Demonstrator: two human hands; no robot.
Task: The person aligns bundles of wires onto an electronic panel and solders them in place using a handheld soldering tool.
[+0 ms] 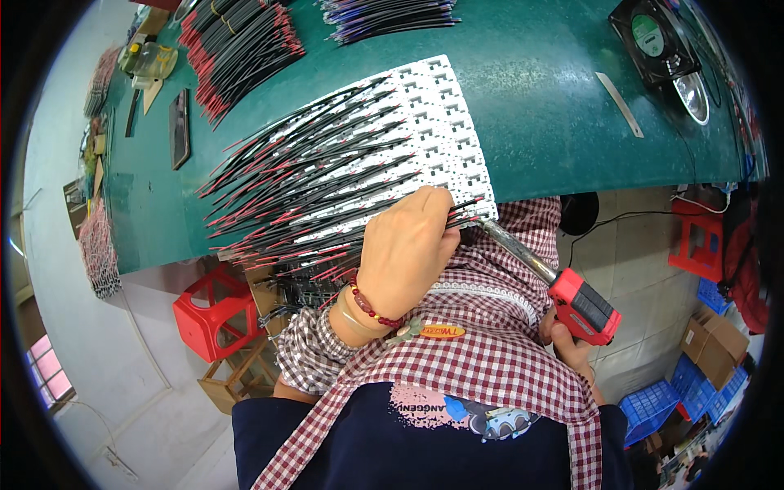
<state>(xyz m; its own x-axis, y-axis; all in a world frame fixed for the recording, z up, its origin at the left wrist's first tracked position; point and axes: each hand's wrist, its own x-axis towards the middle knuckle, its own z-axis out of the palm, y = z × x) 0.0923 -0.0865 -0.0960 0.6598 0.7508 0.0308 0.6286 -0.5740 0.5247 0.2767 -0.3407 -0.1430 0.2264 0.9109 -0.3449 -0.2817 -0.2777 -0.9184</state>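
A white perforated board (447, 106) lies at the front edge of the table, with rows of black wires with red tips (306, 167) fanning out to its left. Over the board's near edge, my left hand (408, 249) is closed, thumb and fingers pinching a black wire (464, 211) near the near right corner. A red and black soldering gun (584, 306) is in my right hand (565, 339). Its metal barrel slants up and left, and the tip reaches that corner, close to the left fingertips. Whether the tip touches the wire, I cannot tell.
Bundles of black and red wires (241, 49) and blue-tipped wires (388, 18) lie farther back on the green table (539, 98). A phone (180, 129), a metal ruler (619, 104) and a black fan (653, 41) are there too. Red stools (214, 314) and blue crates (649, 408) stand below.
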